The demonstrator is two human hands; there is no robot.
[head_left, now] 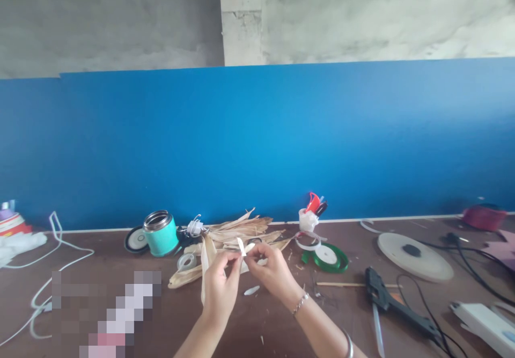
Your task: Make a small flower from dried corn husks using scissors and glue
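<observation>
A pale strip points upward between two bare hands at a brown worktable, its long axis close to vertical and its tip leaning slightly left. A second pale end slants up to the right beside it; whether the two form one piece cannot be told.

Behind and to the left, a turquoise jar stands upright with its metal mouth uncovered, its contents out of sight, a round black-and-white lid next to it. A white holder near the blue partition carries a red item and dark, pen-like sticks.

The strip rises above the fingertips, its lower end pinched between thumb and forefinger of the left hand; the right hand meets it from the other side, thumb and fingers closed on its base, partly hidden. Dried, husk-like leaves spread just beyond the hands. To the right lie a green ribbon roll and a black glue gun.
</observation>
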